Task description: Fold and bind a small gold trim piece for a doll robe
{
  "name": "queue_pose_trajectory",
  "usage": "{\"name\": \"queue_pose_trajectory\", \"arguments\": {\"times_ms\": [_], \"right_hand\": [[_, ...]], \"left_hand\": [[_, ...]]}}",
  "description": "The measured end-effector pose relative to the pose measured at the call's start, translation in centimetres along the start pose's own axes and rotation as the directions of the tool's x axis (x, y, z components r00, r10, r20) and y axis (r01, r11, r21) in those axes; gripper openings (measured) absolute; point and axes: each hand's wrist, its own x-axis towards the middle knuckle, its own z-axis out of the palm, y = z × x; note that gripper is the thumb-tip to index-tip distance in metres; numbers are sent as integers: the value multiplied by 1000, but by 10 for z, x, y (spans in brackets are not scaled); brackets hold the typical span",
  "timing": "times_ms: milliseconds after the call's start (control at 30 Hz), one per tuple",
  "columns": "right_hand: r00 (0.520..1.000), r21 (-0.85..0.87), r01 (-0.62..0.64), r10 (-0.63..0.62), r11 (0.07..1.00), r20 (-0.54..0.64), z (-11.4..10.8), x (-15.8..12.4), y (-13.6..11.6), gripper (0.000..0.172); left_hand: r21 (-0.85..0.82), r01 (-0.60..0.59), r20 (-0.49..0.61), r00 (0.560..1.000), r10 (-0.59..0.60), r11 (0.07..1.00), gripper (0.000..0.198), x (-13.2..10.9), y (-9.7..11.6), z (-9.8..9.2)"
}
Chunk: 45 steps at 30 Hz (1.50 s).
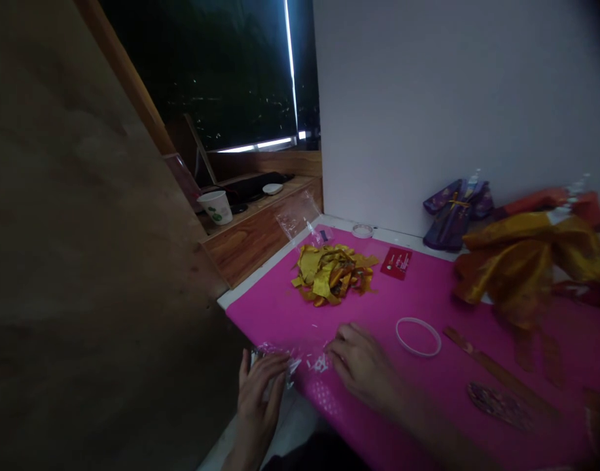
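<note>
A pink mat (427, 288) is covering the bench (250, 278), whose white edge is showing along the left and far sides. A white wall is standing behind it, and a wooden shelf (260, 229) is sitting to the left, carrying a paper cup (216, 207).

A heap of gold and orange fabric (525, 261) is lying at the right of the mat, with a small purple garment (454, 212) leaning against the wall just behind it. A pile of gold fabric scraps (332, 273) is lying mid-mat, well apart from both hands. A clear plastic bag (297, 219) is lying at the far left corner, beside the pile. A red card (396, 263) is lying just right of the pile. A white ring (418, 336) is lying near the right hand, to its right. A wooden ruler (496, 373) is lying further right, with a dark patterned strip (500, 405) beside it.

The right hand (361, 363) is resting palm down on the mat, fingers bent, fingertips touching a crumpled piece of clear plastic film (300, 358). The left hand (260, 392) is reaching up from below the bench edge, fingers loosely spread and laid over the film's left end. The film is lying at the near left edge of the mat, between the two hands; whether either hand is pinching it cannot be told.
</note>
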Motion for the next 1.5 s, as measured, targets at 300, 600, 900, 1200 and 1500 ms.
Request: {"name": "queue_pose_trajectory", "arguments": {"times_ms": [300, 600, 900, 1200, 1500], "right_hand": [[998, 65, 0, -4, 998, 65, 4, 0, -1, 13], [985, -85, -143, 150, 986, 88, 25, 20, 25, 26], [981, -129, -145, 160, 981, 111, 48, 34, 15, 30], [998, 186, -30, 18, 982, 63, -18, 9, 7, 9], [998, 68, 48, -50, 997, 38, -20, -13, -12, 21]], "left_hand": [[-61, -30, 32, 999, 32, 998, 23, -4, 7, -3], [-52, 135, -126, 982, -141, 989, 11, -14, -17, -21], [-1, 64, -175, 983, -63, 998, 10, -15, -24, -29], [-25, -112, -39, 993, 111, 993, 25, -7, -8, -14], [-30, -211, 4, 977, 212, 977, 29, -1, 12, -8]]}}
